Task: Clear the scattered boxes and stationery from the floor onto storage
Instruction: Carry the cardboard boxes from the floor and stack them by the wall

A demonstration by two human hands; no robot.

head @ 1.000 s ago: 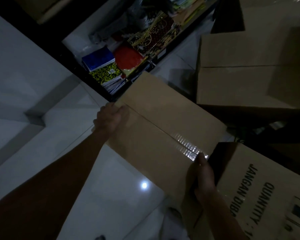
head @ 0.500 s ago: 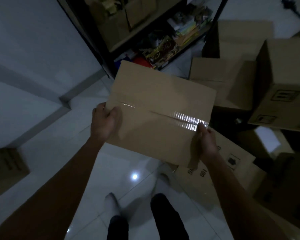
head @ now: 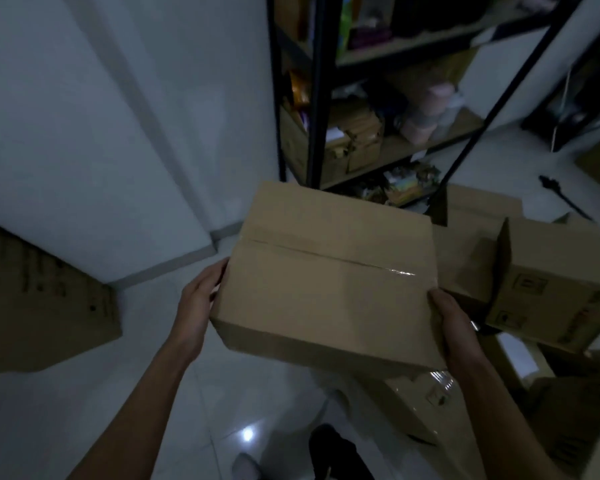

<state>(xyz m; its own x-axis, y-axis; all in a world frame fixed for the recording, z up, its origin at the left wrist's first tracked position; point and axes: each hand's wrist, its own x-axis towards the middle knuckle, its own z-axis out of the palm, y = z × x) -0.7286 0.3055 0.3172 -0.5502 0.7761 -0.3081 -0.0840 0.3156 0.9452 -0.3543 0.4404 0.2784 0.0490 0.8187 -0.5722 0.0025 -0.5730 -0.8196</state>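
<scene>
**First speaker:** Well, what is shown, and where is the thing being moved?

**Second speaker:** A sealed cardboard box is held up off the floor, in the middle of the view, with a taped seam running across its top. It is gripped from both sides: the left hand is pressed against its left wall with the fingers wrapped round the edge, and the right hand is clasped round its near right corner. The room is dim.

**First speaker:** What lies around it?

**Second speaker:** A black metal shelving unit is seen just beyond the box, on the far side, its shelves crowded with cartons and stationery that cannot be made out clearly. More boxes are stacked to the right, another carton is seen against the wall at the left, and white floor tiles are seen below, near the person's feet.

**First speaker:** Which step is in hand?

**Second speaker:** It is judged to be the carry: the box has been lifted and is faced toward the shelving, not yet set down.

**First speaker:** What is called for next?

**Second speaker:** Probably a free shelf space must be found, and the box kept level and slid in between the uprights. No open spot can be confirmed from this view.
</scene>
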